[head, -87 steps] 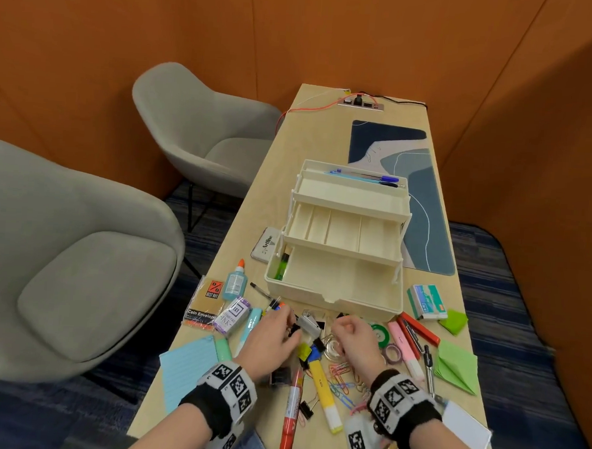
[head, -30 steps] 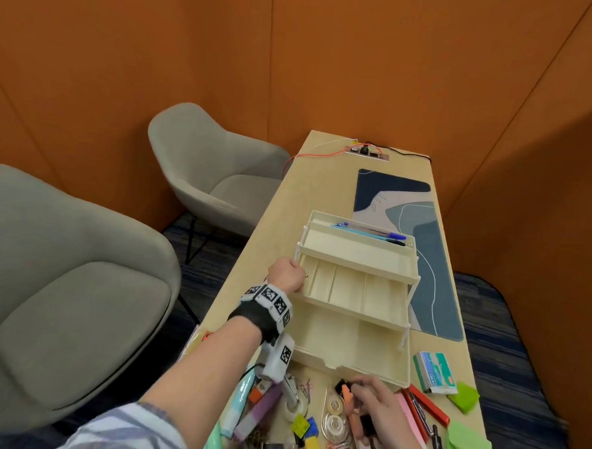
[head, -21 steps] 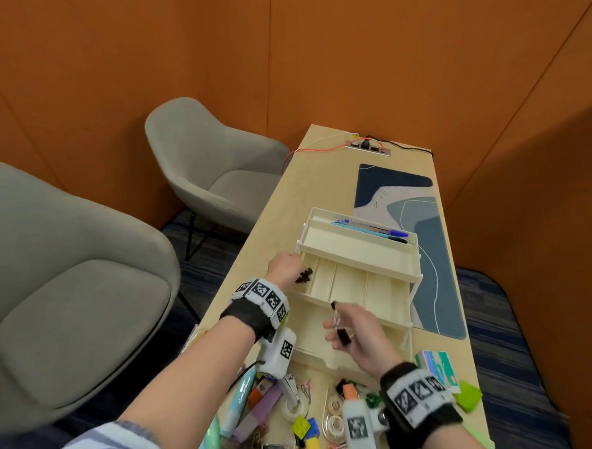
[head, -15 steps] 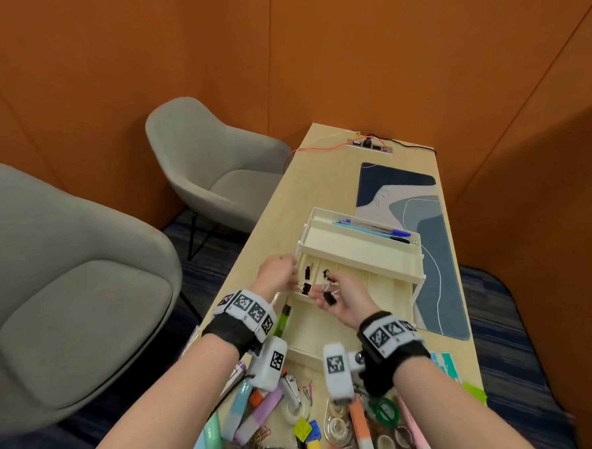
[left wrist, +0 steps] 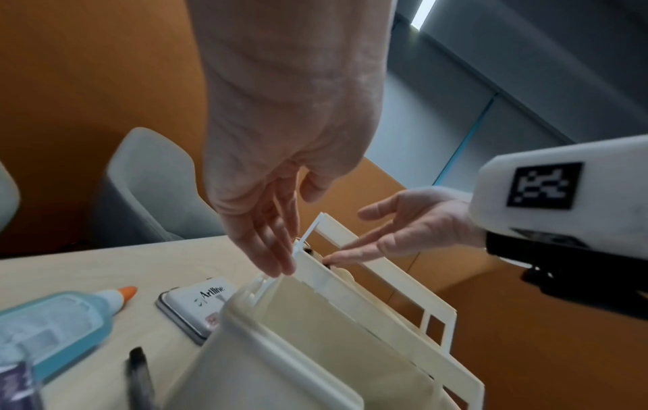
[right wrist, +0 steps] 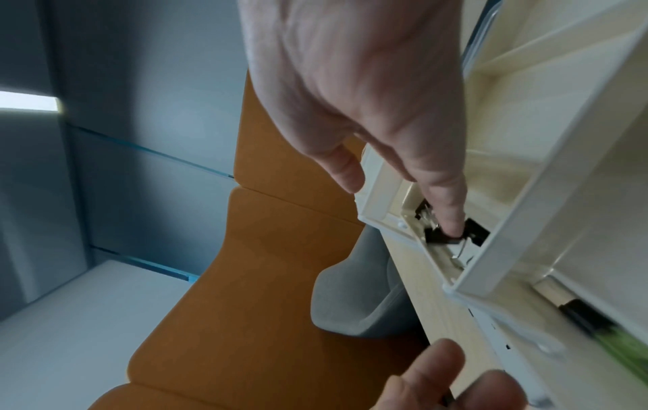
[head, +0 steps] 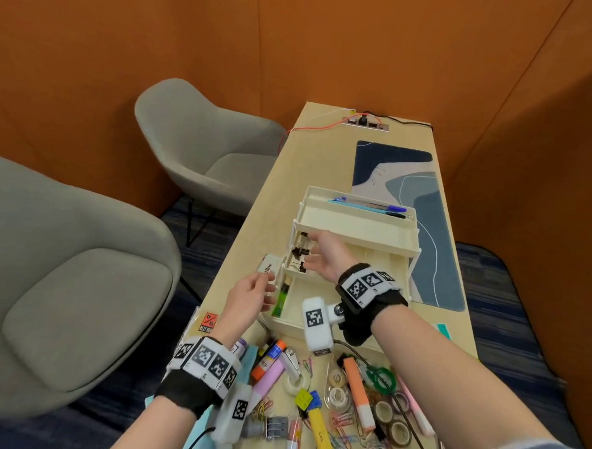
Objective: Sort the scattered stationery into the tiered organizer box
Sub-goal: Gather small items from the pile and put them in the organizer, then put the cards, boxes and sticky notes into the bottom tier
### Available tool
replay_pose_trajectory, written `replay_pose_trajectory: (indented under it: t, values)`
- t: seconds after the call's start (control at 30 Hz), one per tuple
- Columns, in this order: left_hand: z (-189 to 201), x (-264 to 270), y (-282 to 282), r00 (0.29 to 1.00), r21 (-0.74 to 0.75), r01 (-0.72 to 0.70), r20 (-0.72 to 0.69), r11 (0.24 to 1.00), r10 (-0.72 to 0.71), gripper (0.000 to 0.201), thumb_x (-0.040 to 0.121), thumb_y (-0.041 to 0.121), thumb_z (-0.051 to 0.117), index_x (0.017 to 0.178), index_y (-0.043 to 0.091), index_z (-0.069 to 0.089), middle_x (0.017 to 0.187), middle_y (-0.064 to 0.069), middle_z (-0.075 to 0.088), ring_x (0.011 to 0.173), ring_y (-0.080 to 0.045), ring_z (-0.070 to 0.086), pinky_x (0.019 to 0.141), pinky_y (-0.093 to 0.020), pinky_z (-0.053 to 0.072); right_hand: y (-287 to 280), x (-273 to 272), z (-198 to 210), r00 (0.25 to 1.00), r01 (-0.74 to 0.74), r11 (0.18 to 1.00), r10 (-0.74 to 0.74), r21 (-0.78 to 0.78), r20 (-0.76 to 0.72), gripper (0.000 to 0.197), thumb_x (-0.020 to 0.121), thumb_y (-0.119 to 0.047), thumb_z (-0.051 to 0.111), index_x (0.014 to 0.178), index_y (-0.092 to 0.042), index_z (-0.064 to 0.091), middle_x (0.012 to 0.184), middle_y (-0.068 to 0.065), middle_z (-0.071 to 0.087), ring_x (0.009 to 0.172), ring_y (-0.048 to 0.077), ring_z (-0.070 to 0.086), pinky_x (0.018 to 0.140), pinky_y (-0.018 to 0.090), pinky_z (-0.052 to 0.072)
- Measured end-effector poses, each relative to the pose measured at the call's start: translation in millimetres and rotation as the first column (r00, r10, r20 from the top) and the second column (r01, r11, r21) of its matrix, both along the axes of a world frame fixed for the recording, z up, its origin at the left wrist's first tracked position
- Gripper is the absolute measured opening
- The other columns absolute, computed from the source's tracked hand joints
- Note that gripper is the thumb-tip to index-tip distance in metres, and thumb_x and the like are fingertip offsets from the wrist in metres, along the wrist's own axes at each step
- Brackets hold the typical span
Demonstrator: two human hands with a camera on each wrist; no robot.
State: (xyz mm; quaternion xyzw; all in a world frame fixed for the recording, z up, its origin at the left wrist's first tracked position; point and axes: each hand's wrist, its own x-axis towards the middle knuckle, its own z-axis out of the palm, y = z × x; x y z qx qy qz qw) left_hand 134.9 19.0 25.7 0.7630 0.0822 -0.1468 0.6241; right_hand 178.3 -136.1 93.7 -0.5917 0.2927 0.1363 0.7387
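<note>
The cream tiered organizer (head: 356,224) stands open in steps mid-table. Several black binder clips (head: 300,252) lie in the leftmost compartment of its middle tier. My right hand (head: 308,256) reaches into that compartment with straight fingers. In the right wrist view its index fingertip (right wrist: 452,222) presses on the binder clips (right wrist: 438,237). My left hand (head: 265,288) hovers empty with relaxed fingers just left of the organizer's corner (left wrist: 308,266). Pens (head: 371,207) lie in the top tier, and a green highlighter (head: 281,302) in the bottom tier.
An Artline ink pad (head: 268,267) and a glue bottle (left wrist: 63,319) sit left of the organizer. Highlighters (head: 358,389), tape rolls (head: 337,394), paper clips and markers crowd the near table edge. A desk mat (head: 431,238) lies at the right; two grey chairs stand left.
Both hands carried binder clips up from the pile to the middle tier. The clips now lie in its left compartment; my left hand has drawn back, and my right hand's fingers have straightened.
</note>
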Motion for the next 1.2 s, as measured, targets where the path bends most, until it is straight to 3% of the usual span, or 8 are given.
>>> replay_pose_trajectory:
  t: [0.23, 0.33, 0.57, 0.77, 0.93, 1.07, 1.13, 1.2]
  values:
    - [0, -43, -6, 0.97, 0.201, 0.186, 0.119, 0.962, -0.212, 0.021, 0.1, 0.019, 0.041, 0.104, 0.02, 0.062, 0.093, 0.0, 0.067, 0.079, -0.014, 0.065, 0.066, -0.024, 0.051, -23, -78, -5, 0.957, -0.24, 0.962, 0.257, -0.134, 0.133, 0.028, 0.1, -0.014, 0.04, 0.121, -0.007, 0.056, 0.117, 0.015, 0.061, 0.105, 0.029, 0.062, 0.091, 0.038, 0.052]
    - [-15, -73, -10, 0.898, 0.376, 0.353, 0.121, 0.857, -0.423, 0.02, 0.098, 0.022, 0.044, 0.093, 0.025, 0.063, 0.086, 0.004, 0.068, 0.078, -0.01, 0.064, 0.069, -0.025, 0.05, -36, -130, -34, 0.911, -0.39, 0.888, 0.41, -0.244, 0.035, 0.024, 0.099, -0.021, 0.042, 0.114, -0.015, 0.06, 0.109, 0.01, 0.064, 0.095, 0.022, 0.065, 0.078, 0.028, 0.056]
    - [-43, -128, -26, 0.714, 0.506, 0.595, 0.024, 0.624, -0.7, 0.023, 0.097, 0.023, 0.043, 0.099, 0.018, 0.066, 0.093, 0.005, 0.064, 0.082, -0.007, 0.053, 0.069, -0.019, 0.036, -78, -229, -104, 0.897, -0.443, 0.809, 0.398, -0.387, -0.195, 0.022, 0.097, -0.013, 0.042, 0.103, -0.017, 0.063, 0.086, 0.004, 0.066, 0.07, 0.011, 0.06, 0.058, 0.02, 0.048]
    - [-38, -120, 3, 0.86, 0.73, 0.2, 0.188, 0.653, -0.474, 0.013, 0.092, 0.019, 0.048, 0.095, 0.021, 0.06, 0.099, 0.006, 0.057, 0.093, -0.011, 0.053, 0.082, -0.026, 0.043, -90, -260, -112, 0.965, -0.239, 0.923, 0.191, -0.3, -0.18, 0.021, 0.097, -0.004, 0.041, 0.096, -0.003, 0.062, 0.072, 0.009, 0.062, 0.058, 0.017, 0.055, 0.042, 0.017, 0.038]
    - [-34, -98, 63, 0.963, 0.92, -0.085, 0.174, 0.383, -0.205, 0.025, 0.073, 0.01, 0.067, 0.095, 0.004, 0.056, 0.094, -0.016, 0.058, 0.086, -0.036, 0.059, 0.068, -0.042, 0.044, -91, -258, -112, 0.97, -0.234, 0.911, 0.194, -0.339, -0.146, 0.022, 0.098, -0.005, 0.04, 0.099, -0.006, 0.062, 0.078, 0.013, 0.062, 0.062, 0.018, 0.055, 0.042, 0.018, 0.038]
    - [-37, -94, 101, 0.958, 0.905, 0.212, -0.268, 0.368, 0.106, 0.051, 0.087, 0.024, 0.054, 0.13, 0.009, 0.03, 0.134, -0.016, 0.04, 0.123, -0.034, 0.043, 0.096, -0.048, 0.04, -87, -247, -111, 0.96, -0.28, 0.89, 0.248, -0.36, -0.133, 0.023, 0.098, -0.006, 0.039, 0.1, -0.007, 0.062, 0.08, 0.013, 0.062, 0.067, 0.02, 0.057, 0.051, 0.022, 0.044]
    - [-44, -98, 115, 0.843, 0.79, 0.443, -0.528, 0.424, 0.104, 0.077, 0.082, 0.032, 0.066, 0.139, 0.013, 0.018, 0.141, -0.014, 0.031, 0.129, -0.033, 0.039, 0.1, -0.045, 0.04, -84, -243, -109, 0.951, -0.308, 0.879, 0.281, -0.363, -0.128, 0.024, 0.098, -0.007, 0.039, 0.101, -0.008, 0.062, 0.081, 0.012, 0.061, 0.07, 0.02, 0.057, 0.055, 0.023, 0.046]
    - [-57, -107, 119, 0.815, 0.769, 0.511, -0.576, 0.383, 0.069, 0.086, 0.076, 0.031, 0.073, 0.141, 0.014, 0.019, 0.138, -0.012, 0.03, 0.127, -0.031, 0.041, 0.098, -0.04, 0.043, -82, -239, -109, 0.945, -0.326, 0.874, 0.303, -0.361, -0.119, 0.024, 0.098, -0.008, 0.039, 0.101, -0.01, 0.063, 0.081, 0.01, 0.061, 0.07, 0.018, 0.057, 0.053, 0.021, 0.046]
